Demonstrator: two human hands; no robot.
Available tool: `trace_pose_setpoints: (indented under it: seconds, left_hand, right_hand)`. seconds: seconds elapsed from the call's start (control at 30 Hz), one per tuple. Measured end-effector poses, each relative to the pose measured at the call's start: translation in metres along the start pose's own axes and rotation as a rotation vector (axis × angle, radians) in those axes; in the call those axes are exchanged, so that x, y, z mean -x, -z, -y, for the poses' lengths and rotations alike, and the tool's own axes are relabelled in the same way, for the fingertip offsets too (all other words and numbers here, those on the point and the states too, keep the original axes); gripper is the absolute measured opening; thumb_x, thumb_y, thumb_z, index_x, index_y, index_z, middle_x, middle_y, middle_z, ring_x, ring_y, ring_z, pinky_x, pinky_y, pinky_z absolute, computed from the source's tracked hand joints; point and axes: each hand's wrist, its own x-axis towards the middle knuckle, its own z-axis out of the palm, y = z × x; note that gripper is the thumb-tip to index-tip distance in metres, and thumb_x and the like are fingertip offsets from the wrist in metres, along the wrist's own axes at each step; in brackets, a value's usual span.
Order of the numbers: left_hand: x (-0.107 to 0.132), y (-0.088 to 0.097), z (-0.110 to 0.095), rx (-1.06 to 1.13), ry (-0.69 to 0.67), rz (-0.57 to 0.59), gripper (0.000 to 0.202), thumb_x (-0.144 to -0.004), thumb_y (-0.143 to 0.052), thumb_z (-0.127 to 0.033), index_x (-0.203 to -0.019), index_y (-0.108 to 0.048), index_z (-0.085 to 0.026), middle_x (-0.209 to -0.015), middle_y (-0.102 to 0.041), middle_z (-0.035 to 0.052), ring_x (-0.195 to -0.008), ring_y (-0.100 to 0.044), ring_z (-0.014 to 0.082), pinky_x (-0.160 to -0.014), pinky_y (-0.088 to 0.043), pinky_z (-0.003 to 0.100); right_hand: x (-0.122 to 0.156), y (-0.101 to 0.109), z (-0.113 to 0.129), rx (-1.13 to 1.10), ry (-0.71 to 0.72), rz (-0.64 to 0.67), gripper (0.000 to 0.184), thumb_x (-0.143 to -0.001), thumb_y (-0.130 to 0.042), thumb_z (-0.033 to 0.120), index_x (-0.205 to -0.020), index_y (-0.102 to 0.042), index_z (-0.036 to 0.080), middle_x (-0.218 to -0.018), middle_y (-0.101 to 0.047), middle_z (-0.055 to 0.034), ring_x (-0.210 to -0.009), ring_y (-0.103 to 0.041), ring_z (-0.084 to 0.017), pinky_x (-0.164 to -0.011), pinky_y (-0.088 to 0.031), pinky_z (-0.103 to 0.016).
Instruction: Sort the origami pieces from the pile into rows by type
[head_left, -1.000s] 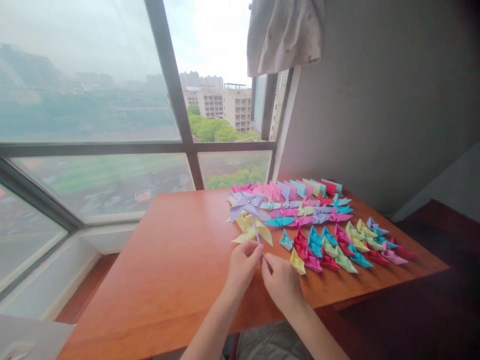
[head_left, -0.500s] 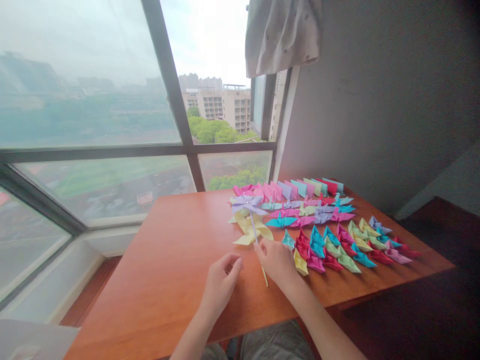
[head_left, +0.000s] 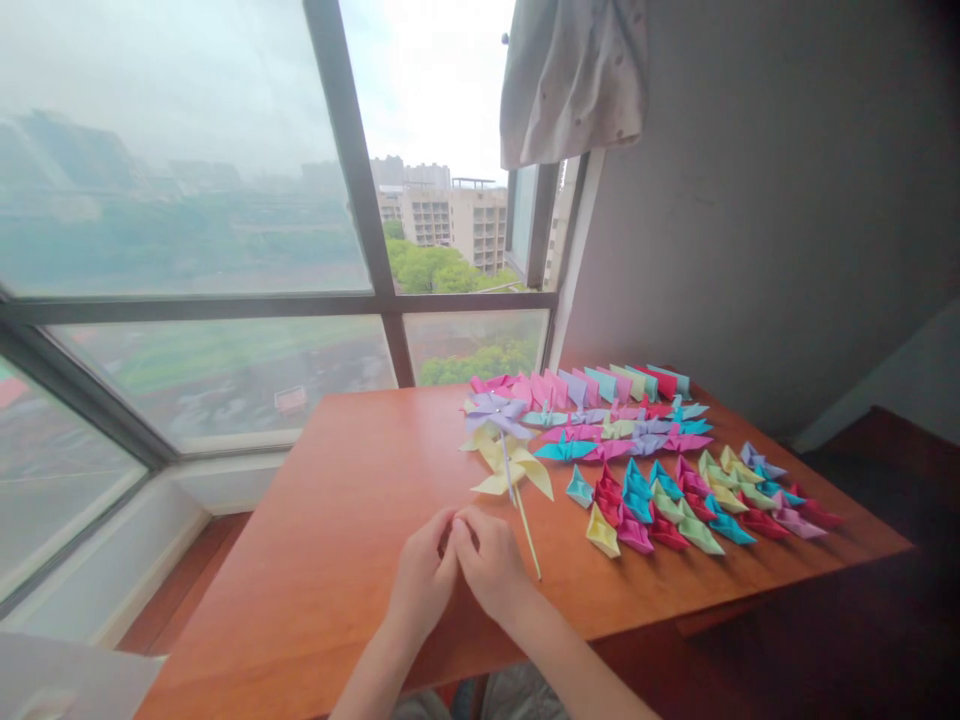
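Note:
Close to the table's front edge, my left hand [head_left: 422,572] and my right hand [head_left: 491,567] meet at the fingertips. Both have their fingers curled inward, and whatever lies inside them, if anything, is hidden. Just beyond my hands a purple paper pinwheel [head_left: 496,410] lies on top of a yellow paper pinwheel [head_left: 510,466]. The yellow one's thin stick [head_left: 531,540] points back toward me, to the right of my right hand, without touching it.
Folded paper boats [head_left: 664,510] stand in rows on the right of the wooden table [head_left: 337,520]. Behind them are rows of paper cranes [head_left: 634,432] and a line of folded paper pieces [head_left: 600,384]. A window frame [head_left: 300,305] borders the far side, a grey wall [head_left: 735,220] the right.
My right hand has let go of the purple pinwheel's stick and moved left and toward me, to meet my left hand. The pinwheels now lie without a hand on them.

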Motion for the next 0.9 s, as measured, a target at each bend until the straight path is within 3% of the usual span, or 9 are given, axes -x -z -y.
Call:
trace_pose_setpoints:
  seconds: [0.13,0.57,0.9]
  left_hand:
    - [0.002,0.0,0.002,-0.071,-0.002,0.007,0.025,-0.091,-0.046,-0.03,-0.097,-0.068,-0.018,-0.087,-0.074,0.0073,-0.074,-0.066,0.0215,-0.069,-0.048,0.028]
    - [0.007,-0.004,0.0,-0.166,0.001,-0.003,0.022,-0.093,-0.039,-0.028,-0.083,-0.057,-0.021,-0.08,-0.069,0.0054,-0.07,-0.062,0.0206,-0.066,-0.044,0.028]
    - [0.007,-0.006,0.003,-0.245,-0.007,-0.01,0.022,-0.094,-0.036,-0.028,-0.082,-0.053,-0.022,-0.078,-0.067,0.0057,-0.07,-0.062,0.0217,-0.066,-0.044,0.029]
  right_hand:
    - [0.0,-0.012,-0.009,0.007,-0.008,-0.034,0.028,-0.094,-0.038,0.022,-0.077,-0.06,0.019,-0.071,-0.065,-0.0015,-0.065,-0.058,-0.014,-0.06,-0.031,-0.025]
    - [0.003,-0.015,-0.016,0.04,0.042,-0.041,0.028,-0.093,-0.037,0.022,-0.073,-0.057,0.019,-0.069,-0.064,-0.002,-0.065,-0.057,-0.014,-0.059,-0.028,-0.025]
    - [0.004,-0.014,-0.015,0.028,0.064,-0.05,0.029,-0.094,-0.038,0.022,-0.073,-0.058,0.019,-0.069,-0.064,-0.0023,-0.065,-0.057,-0.014,-0.059,-0.028,-0.025]
